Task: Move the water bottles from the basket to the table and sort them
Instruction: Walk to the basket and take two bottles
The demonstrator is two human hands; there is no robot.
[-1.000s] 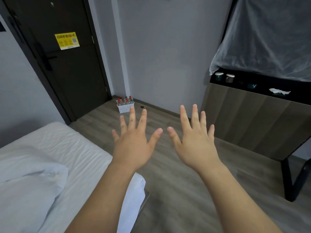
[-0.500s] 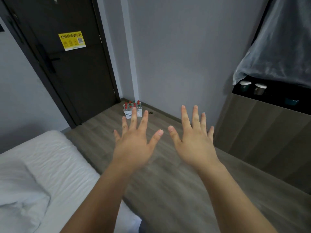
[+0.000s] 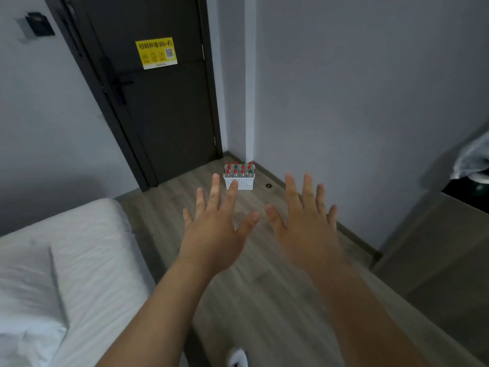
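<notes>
White plastic lattice basket [image 3: 244, 182] on the wood-look floor [image 3: 264, 300], far off in the corner, just right of the dark door [image 3: 164, 115] and close against the pale wall [image 3: 357, 102]. Packed inside it, upright in rows, small clear water bottles [image 3: 235, 172] with red and green caps; count too small to tell. Near the basket's right side, a small dark round fitting [image 3: 268, 185] on the floor.

Both hands held out in front, backs up, released and holding nothing. Left hand [image 3: 214, 234]: fingers straight and spread, thumb out to the right, index tip overlapping the basket's lower left corner in the view but well short of it in the room. Right hand [image 3: 308, 229]: fingers straight and fanned likewise, thumb angled in toward the left thumb, the two near but apart. Bare forearms [image 3: 164, 308] running down to the bottom edge.

On the door, a yellow Wi-Fi sticker [image 3: 156, 53] and a dark lever handle [image 3: 117, 84]. At left, a bed [image 3: 87, 247] in white sheets, with rumpled white bedding [image 3: 23, 300] at the near end. At right, the wood-panelled side of the surface [image 3: 447, 250], its dark top above, a fold of clear plastic sheeting [image 3: 473, 160] hanging over it. At the bottom edge, between the forearms, the blurred toe of a white shoe [image 3: 238, 357].
</notes>
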